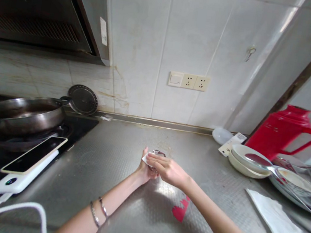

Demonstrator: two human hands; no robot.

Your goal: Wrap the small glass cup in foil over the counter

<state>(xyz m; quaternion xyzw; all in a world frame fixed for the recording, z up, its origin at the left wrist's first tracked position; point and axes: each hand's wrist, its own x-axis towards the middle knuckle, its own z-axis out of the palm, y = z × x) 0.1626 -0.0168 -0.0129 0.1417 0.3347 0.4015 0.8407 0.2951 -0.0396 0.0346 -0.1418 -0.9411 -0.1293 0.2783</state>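
My left hand (145, 172) is closed around a small round shiny object (160, 153) with a dark rim, just above the steel counter. Most of that object is covered by my fingers, so its kind does not show. Across it lies my right hand (171, 171), its fingers pressing a white tissue (145, 158) against the object. On the counter below my right wrist is a torn red patch (180, 210).
A phone (34, 155) on a white power bank (24, 175) with a cable lies left, by the stove with a steel pan (21, 121). At right are stacked bowls (248, 170), a folded white tissue (279, 220) and a red thermos flask (279, 130).
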